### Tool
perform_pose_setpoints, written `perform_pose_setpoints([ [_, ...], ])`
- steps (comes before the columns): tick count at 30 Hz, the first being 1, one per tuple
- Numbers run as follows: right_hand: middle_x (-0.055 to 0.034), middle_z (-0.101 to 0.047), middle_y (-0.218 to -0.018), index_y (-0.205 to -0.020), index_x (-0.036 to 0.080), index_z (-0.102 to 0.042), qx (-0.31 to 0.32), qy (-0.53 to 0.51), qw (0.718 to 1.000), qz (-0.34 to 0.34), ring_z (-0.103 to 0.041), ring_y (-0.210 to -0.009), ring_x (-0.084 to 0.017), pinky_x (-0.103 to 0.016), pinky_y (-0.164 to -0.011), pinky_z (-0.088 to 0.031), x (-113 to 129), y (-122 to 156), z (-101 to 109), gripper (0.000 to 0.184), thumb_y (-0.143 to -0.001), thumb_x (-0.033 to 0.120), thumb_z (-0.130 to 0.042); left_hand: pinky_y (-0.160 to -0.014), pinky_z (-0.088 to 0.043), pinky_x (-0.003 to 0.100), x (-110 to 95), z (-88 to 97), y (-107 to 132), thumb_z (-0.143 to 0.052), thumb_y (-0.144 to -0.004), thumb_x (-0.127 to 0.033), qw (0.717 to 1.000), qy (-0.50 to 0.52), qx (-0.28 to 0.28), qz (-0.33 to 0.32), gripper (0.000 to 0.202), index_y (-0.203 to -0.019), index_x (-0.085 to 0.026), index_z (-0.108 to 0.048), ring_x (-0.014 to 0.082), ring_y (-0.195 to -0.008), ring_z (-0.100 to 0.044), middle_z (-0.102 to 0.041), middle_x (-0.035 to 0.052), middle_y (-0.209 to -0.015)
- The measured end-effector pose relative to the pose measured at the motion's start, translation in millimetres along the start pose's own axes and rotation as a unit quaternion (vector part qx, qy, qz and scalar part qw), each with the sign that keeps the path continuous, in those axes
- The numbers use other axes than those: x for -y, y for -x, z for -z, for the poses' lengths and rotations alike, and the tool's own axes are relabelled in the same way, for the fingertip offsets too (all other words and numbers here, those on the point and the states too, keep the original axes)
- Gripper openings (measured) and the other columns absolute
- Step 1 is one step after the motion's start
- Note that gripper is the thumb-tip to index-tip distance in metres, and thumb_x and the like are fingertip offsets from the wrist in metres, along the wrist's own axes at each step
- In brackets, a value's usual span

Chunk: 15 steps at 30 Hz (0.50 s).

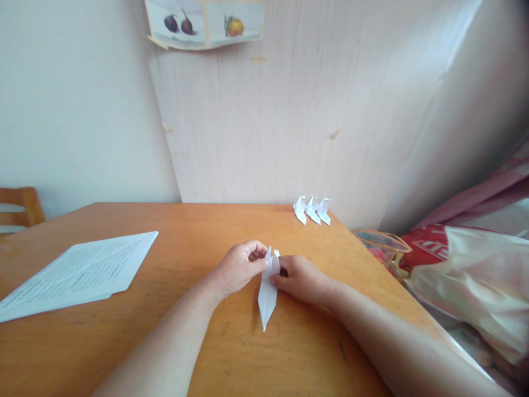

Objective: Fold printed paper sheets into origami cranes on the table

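A white folded paper figure [268, 298] is held between my two hands above the wooden table [198, 353]. Its long pointed end aims down toward me, and two narrow points stick up at the top. My left hand [242, 268] pinches the upper left point between thumb and fingers. On the other side, my right hand [303, 277] grips the right edge of the paper, thumb in front, its other fingers partly hidden. Three finished-looking folded paper birds [313, 210] stand in a row at the table's far right corner.
A stack of printed paper sheets [82, 273] lies on the left of the table. Beyond the right edge are plastic bags [487, 286] and a red package [425, 245]. A wooden chair [31, 207] stands at far left. Fruit pictures [206, 25] hang on the wall.
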State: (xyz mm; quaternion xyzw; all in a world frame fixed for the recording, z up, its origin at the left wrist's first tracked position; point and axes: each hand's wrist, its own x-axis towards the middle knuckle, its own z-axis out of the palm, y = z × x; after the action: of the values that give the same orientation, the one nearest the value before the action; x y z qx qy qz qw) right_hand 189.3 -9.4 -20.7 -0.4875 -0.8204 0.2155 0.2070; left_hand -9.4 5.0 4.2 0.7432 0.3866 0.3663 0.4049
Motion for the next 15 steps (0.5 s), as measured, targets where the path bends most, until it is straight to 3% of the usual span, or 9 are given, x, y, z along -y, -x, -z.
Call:
perform_pose_setpoints([
  [10,0.0009,-0.063,-0.073,-0.074,0.02,-0.057,-0.001,-0.003,1.0,-0.02,-0.053,-0.064,-0.013,-0.024,-0.057,-0.031,3.1,2.1,2.4,0.01,-0.082,0.025,-0.059,-0.081,-0.048,0.03,-3.4,4.5,-0.7,-0.058,-0.081,-0.022,0.998,0.006,-0.065,-0.007,0.008,-0.087,-0.018,-0.063,0.0172,-0.084,-0.062,-0.067,0.0014,-0.086],
  [15,0.0011,-0.064,-0.074,-0.076,0.02,-0.058,-0.007,-0.013,1.0,-0.011,-0.053,-0.065,-0.013,-0.024,-0.057,-0.032,1.4,2.3,1.4,0.006,-0.081,0.023,-0.057,-0.075,-0.047,0.03,-3.8,4.0,-0.2,-0.058,-0.079,-0.022,0.998,-0.006,-0.06,-0.011,0.006,-0.082,-0.019,-0.062,0.0168,-0.079,-0.06,-0.063,-0.0001,-0.08],
])
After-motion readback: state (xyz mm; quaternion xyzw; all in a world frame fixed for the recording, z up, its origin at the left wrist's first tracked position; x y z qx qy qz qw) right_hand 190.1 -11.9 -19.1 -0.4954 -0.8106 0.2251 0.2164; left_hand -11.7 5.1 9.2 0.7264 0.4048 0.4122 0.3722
